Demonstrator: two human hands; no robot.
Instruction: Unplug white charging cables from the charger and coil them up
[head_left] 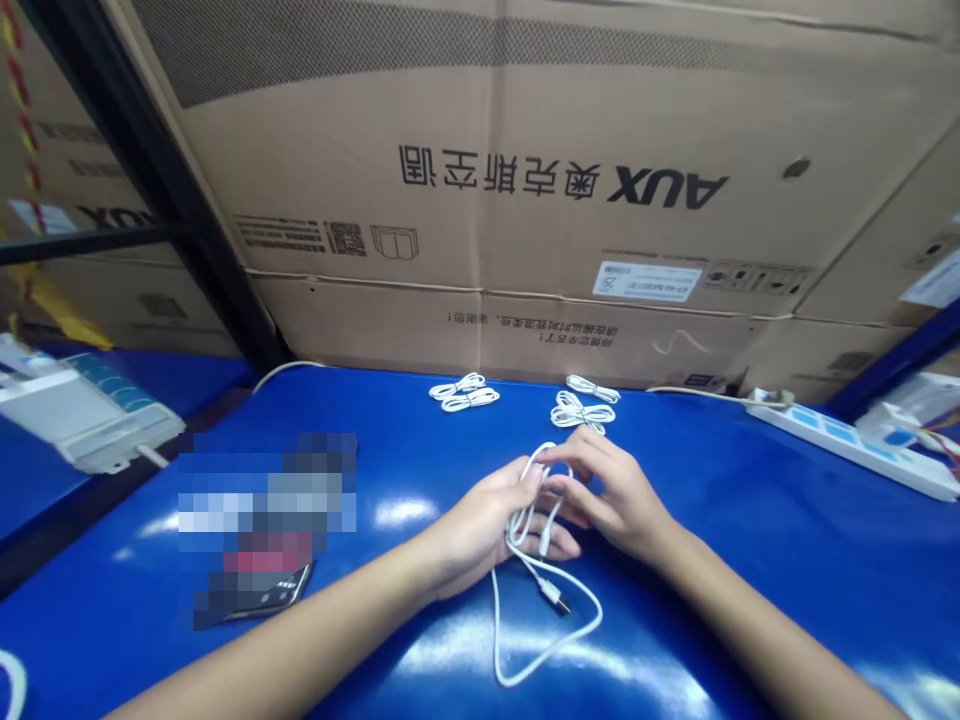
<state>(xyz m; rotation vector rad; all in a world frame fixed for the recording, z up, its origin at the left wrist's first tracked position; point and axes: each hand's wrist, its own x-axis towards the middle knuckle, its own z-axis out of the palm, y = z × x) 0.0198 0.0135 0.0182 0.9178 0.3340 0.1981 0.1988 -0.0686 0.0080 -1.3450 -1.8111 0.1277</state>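
A white USB cable (517,527) lies partly looped across my left hand (480,525), whose thumb presses on the loops. My right hand (619,495) pinches the upper loop of the same cable between thumb and fingertips. One USB plug (555,597) hangs below my left palm, and a second white connector (545,540) lies against the left fingers. A long loose loop of the cable drops below both hands, over the blue table (405,640). Behind the hands lie tied bundles of white cable (465,392) and, further right, two more bundles (582,411).
A large cardboard box (360,330) stands along the back edge. On the right is a white power strip (862,450); a dark phone-like object (274,595), partly blurred out, lies left. A black metal post (217,270) rises at the back left, near a white device (97,420).
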